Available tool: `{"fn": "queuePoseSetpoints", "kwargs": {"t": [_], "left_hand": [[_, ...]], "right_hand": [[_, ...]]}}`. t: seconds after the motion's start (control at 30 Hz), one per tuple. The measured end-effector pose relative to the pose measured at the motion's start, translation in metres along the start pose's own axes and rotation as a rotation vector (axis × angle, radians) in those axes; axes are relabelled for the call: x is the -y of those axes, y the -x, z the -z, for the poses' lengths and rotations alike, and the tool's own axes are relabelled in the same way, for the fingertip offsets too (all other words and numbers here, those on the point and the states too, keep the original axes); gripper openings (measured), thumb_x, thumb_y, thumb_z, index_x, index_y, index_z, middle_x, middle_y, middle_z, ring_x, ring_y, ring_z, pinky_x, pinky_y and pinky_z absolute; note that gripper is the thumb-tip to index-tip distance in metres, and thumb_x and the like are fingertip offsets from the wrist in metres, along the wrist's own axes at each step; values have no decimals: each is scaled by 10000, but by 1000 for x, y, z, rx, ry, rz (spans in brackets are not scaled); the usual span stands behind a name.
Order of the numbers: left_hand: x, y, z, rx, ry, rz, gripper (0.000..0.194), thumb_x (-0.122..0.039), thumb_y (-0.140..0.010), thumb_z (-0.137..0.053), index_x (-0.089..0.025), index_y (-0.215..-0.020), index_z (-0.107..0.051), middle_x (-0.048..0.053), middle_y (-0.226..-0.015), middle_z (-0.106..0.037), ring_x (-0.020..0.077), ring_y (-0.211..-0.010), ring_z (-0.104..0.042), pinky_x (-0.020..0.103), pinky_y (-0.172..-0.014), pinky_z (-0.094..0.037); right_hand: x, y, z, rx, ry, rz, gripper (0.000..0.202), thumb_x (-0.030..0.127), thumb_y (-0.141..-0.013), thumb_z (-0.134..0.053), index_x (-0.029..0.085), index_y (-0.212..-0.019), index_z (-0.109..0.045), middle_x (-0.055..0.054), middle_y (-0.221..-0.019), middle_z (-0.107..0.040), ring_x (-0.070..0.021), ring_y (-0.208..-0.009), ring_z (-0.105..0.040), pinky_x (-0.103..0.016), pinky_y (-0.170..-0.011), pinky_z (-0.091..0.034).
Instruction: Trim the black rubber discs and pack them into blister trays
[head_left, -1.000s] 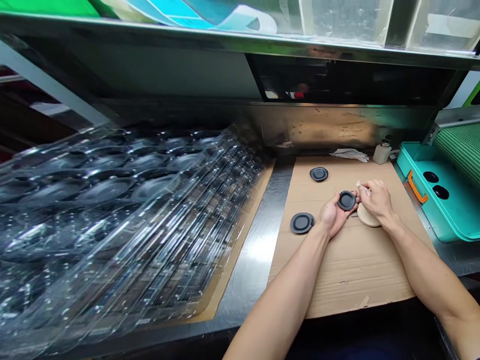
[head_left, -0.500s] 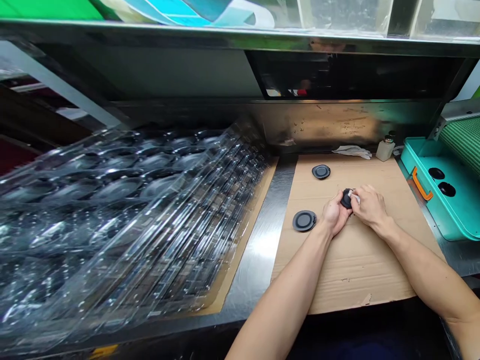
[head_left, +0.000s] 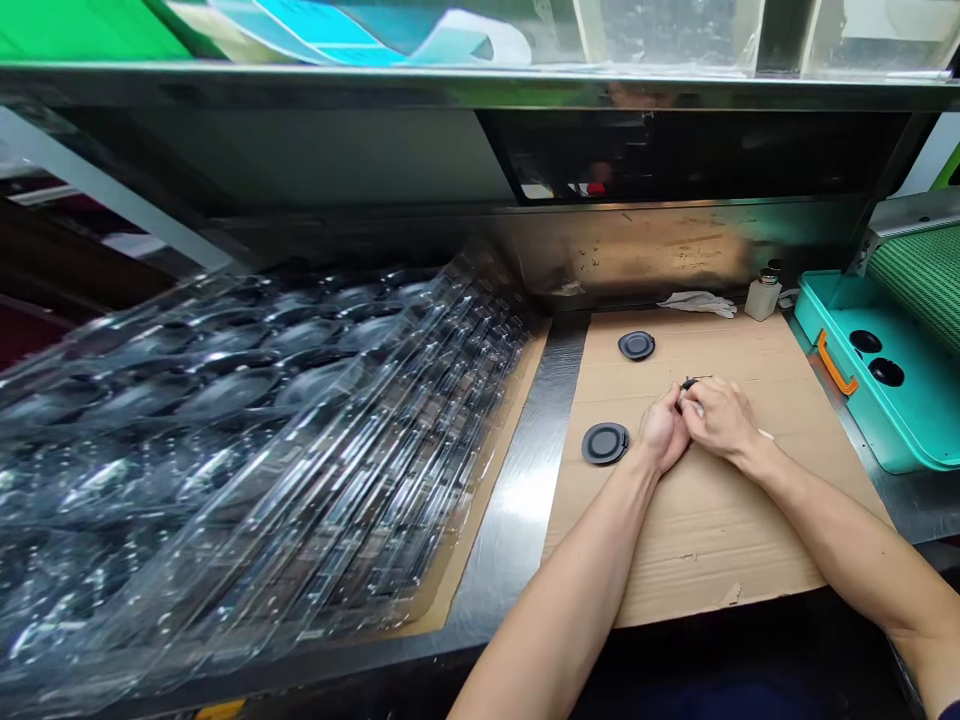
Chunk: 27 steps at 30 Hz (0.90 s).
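My left hand (head_left: 664, 432) is closed round a small black disc (head_left: 688, 384), of which only the far edge shows past the fingers. Over it bends my right hand (head_left: 721, 415), its fingertips pinching a small white piece (head_left: 695, 406) against the disc; its kind is too small to make out. On the cardboard sheet (head_left: 712, 540) around the hands lie two dark round lidded discs, one disc (head_left: 605, 443) left of my left hand and another disc (head_left: 637, 346) farther back. A white sliver (head_left: 765, 434) shows beside my right wrist.
Stacked clear plastic trays (head_left: 315, 480) with round pockets fill the left side. At the right stands a teal bin (head_left: 911, 420) with an orange handle (head_left: 835, 362) and two black discs inside. A small bottle (head_left: 763, 296) and white glove (head_left: 699, 303) lie at the back.
The black disc has tilted and is now mostly covered by my fingers. My right hand has shifted slightly left over it. The view has moved a little.
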<state>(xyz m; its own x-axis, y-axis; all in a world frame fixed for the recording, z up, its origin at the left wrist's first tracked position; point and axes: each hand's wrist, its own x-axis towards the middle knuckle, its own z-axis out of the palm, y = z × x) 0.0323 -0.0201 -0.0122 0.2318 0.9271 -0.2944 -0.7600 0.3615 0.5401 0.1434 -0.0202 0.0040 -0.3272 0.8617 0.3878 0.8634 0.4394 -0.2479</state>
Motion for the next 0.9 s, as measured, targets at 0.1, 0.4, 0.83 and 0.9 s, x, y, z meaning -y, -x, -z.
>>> {"fn": "queuePoseSetpoints", "kwargs": {"t": [0.1, 0.4, 0.83, 0.9], "left_hand": [[0, -1, 0, 2, 9, 3, 335, -243, -1050, -416, -130, -901, -693, 107, -959, -761, 230, -1102, -707, 366, -1076, -511], [-16, -5, 10, 59, 119, 54, 430, -320, -1049, -317, -120, -983, -692, 169, -1107, -744, 284, -1150, -692, 463, -981, -565], [-19, 0, 2, 43, 5, 79, 521, -505, -1063, -381, -94, -950, -681, 155, -910, -731, 189, -752, -721, 249, -600, -570], [-13, 0, 1, 51, -131, 29, 618, -615, -1038, -369, -99, -905, -681, 121, -778, -703, 148, -579, -647, 223, -460, -472]], "right_hand": [[4, 0, 1, -9, 52, -73, 141, 229, -971, -534, 195, -890, -645, -81, -984, -711, -246, -967, -593, -367, -838, -334], [-26, 4, 16, -15, 69, -109, 174, 252, -981, -520, 200, -926, -676, -82, -1000, -728, -249, -993, -609, -370, -849, -313], [-67, -6, 29, -124, -337, -167, 210, 366, -981, -489, 218, -988, -638, -50, -884, -713, -210, -785, -639, -315, -701, -422], [-57, -4, 26, -93, -409, -92, 208, 356, -971, -522, 220, -1077, -638, -48, -948, -733, -209, -829, -665, -314, -735, -458]]}}
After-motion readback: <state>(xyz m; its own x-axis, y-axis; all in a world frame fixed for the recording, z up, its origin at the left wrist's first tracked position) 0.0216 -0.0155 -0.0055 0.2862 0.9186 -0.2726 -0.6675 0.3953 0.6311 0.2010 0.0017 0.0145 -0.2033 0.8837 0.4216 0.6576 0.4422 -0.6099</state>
